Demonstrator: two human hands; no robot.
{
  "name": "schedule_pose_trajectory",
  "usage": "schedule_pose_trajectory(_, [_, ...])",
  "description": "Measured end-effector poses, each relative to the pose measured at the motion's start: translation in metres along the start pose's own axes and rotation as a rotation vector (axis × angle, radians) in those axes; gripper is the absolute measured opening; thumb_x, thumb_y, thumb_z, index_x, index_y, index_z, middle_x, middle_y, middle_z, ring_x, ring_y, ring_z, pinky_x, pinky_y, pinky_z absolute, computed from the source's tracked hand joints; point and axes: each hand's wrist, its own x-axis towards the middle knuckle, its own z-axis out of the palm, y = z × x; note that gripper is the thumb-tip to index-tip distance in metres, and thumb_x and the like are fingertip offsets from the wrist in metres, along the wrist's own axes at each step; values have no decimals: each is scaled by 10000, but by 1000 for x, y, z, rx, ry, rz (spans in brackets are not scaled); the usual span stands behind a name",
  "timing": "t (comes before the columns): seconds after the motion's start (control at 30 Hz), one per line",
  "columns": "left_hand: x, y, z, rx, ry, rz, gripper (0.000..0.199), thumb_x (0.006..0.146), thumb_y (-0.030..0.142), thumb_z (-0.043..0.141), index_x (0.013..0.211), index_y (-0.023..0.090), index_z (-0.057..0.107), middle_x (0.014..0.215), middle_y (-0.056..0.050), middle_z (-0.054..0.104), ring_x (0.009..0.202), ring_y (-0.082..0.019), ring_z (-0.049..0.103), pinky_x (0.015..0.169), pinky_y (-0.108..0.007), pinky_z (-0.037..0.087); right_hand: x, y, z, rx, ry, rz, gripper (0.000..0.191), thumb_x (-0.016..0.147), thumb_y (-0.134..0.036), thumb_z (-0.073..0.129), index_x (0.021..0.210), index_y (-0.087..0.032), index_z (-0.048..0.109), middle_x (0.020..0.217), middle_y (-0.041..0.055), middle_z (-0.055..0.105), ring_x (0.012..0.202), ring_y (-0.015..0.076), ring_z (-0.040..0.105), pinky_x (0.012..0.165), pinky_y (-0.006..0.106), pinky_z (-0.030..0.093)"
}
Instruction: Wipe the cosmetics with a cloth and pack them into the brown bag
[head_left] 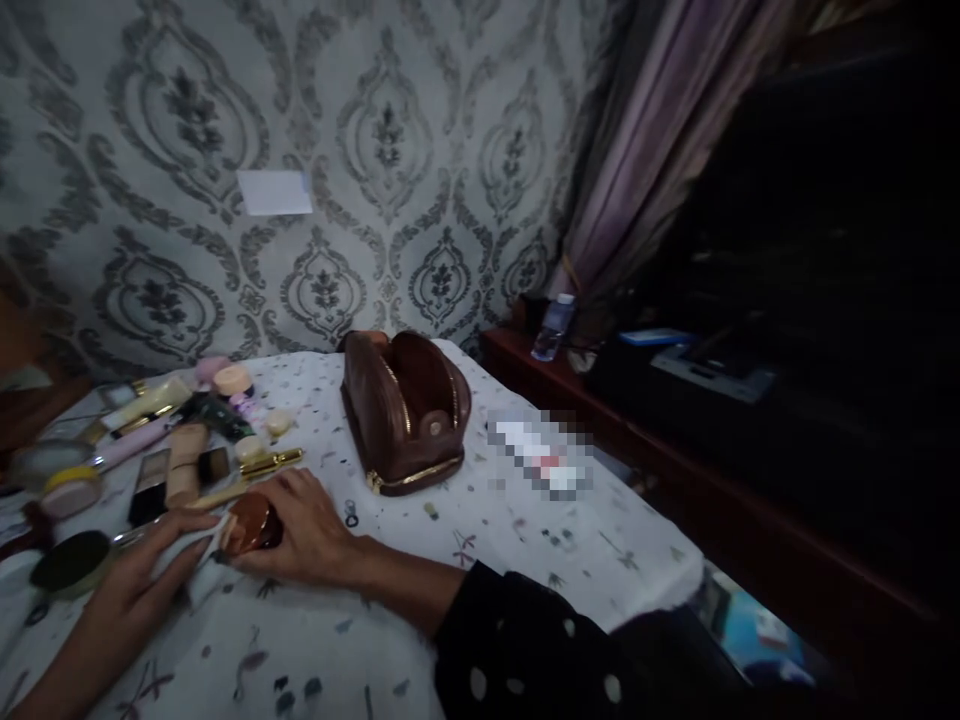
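Observation:
My right hand (304, 530) is wrapped round a round, glossy copper-brown container (251, 523), low and left of centre. Against the container's left side, my left hand (154, 565) pinches a pale, thin cloth or tissue (191, 560) between thumb and fingers. Just beyond my right hand lies a gold tube (271, 462). An open brown leather bag (409, 415) with gold zips stands further back, right of both hands; its inside looks dark.
Several cosmetics, among them a yellow-rimmed jar (71, 490) and a beige tube (185, 465), crowd the left side. A blurred white item (544, 458) lies right of the bag. A bottle (553, 327) stands on the dark red ledge (517, 362).

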Motion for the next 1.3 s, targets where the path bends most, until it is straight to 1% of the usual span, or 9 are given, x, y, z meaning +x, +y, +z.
schedule_pose_trajectory(0.13, [2,-16,10,-4,75,-39,386,814,711,528,987,401,679,990,128,742,942,-233,708,877,-377,591,2,3,-2,-64,9,-21,708,635,-510,847,1230,-237,576,1188,73,581,1129,249,534,957,356,471])
schedule_pose_trajectory(0.3, [8,-24,11,34,-27,28,243,842,647,541,1052,572,637,977,220,727,937,-222,715,857,-413,614,3,5,-6,-91,-30,-24,729,643,-596,809,1210,-200,580,1167,86,588,1139,261,527,940,363,497])
schedule_pose_trajectory(0.47, [8,-12,13,-15,33,-9,269,843,675,518,1048,554,644,1025,208,725,1014,-259,700,946,-491,574,4,0,-13,-49,-61,-18,605,636,-559,822,1074,-202,606,1149,77,624,1153,266,541,925,375,503])
schedule_pose_trajectory(0.6, [8,-1,12,-9,63,-20,323,772,734,545,890,468,684,920,183,749,917,-280,728,842,-475,621,3,-10,-25,44,-16,-61,441,622,-487,851,857,-206,606,953,22,655,987,212,608,897,325,490])
schedule_pose_trajectory(0.73, [11,-3,9,44,50,-3,398,789,694,544,899,352,716,948,82,775,932,-278,738,839,-403,625,0,-20,-61,177,64,-76,399,569,-415,885,719,-204,580,748,-36,588,795,157,594,763,254,472])
schedule_pose_trajectory(0.9, [11,-19,8,110,8,28,392,814,593,576,1002,282,725,1091,-4,765,1027,-269,721,876,-348,600,-3,-23,-145,454,213,28,391,578,-389,869,803,-191,619,778,-48,576,739,123,558,680,221,427])
schedule_pose_trajectory(1.07, [11,-34,7,154,-40,-1,361,823,558,572,1029,299,717,1096,1,764,1051,-295,712,882,-411,601,27,1,-217,467,549,194,396,695,-525,740,806,-181,579,739,-52,546,719,125,534,691,237,420])
schedule_pose_trajectory(1.17, [10,-32,7,157,-34,-2,350,843,533,560,1053,300,715,1122,5,756,1077,-291,701,922,-420,583,54,27,-233,195,613,373,359,757,-508,693,832,-176,580,778,-20,579,760,150,560,690,258,435])
schedule_pose_trajectory(1.3, [8,-27,12,113,45,-1,353,814,547,573,998,295,739,1087,7,769,1052,-281,712,874,-371,603,79,55,-223,-94,418,600,317,706,-392,794,861,-171,627,885,60,655,901,236,626,761,335,491])
